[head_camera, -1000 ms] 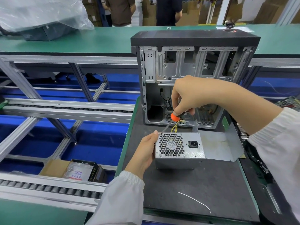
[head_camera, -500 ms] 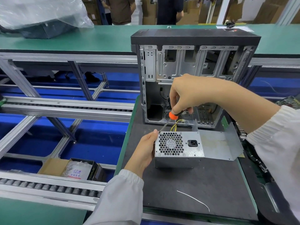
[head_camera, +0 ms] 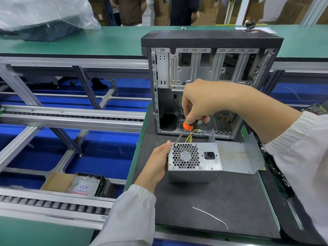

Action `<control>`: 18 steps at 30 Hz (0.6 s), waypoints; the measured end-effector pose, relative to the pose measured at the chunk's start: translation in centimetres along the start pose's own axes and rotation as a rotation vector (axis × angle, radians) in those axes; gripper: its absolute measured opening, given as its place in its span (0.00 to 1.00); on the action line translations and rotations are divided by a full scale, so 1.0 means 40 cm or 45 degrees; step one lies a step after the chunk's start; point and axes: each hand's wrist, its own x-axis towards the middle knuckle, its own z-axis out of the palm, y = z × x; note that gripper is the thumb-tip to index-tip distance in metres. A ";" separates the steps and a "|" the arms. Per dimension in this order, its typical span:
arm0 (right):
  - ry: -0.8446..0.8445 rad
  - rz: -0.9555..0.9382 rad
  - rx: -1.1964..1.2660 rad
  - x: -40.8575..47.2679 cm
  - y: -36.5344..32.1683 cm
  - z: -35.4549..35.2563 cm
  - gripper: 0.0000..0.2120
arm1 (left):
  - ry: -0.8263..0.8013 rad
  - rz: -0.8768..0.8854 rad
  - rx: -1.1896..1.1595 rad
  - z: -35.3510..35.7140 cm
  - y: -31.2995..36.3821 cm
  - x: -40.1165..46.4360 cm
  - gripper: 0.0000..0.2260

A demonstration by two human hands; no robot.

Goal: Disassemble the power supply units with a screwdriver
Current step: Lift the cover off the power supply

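barely any change since earlier, screwdriver (head_camera: pixel 183 131) tip stays on the corner screw by the left hand (head_camera: pixel 158 161) thumb. right hand (head_camera: pixel 201 102) grips the handle, left hand clamps the power supply unit (head_camera: pixel 194 161) below. risk: angled tip could slip off, stripping the screw.

The power supply unit (head_camera: pixel 194 161) is showing dull, scuffed grey sheet metal with a perforated grille. The screwdriver (head_camera: pixel 184 129) is showing glossy orange plastic; the tabletop (head_camera: pixel 221 201) is looking matt, dark and grainy.
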 end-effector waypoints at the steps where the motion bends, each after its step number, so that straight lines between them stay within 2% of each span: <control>1: 0.003 0.000 -0.005 0.000 0.000 -0.002 0.06 | 0.001 -0.002 0.000 0.000 0.001 0.000 0.18; 18: -0.041 0.051 0.031 0.025 -0.021 -0.008 0.05 | 0.019 -0.011 0.004 0.000 -0.001 0.006 0.18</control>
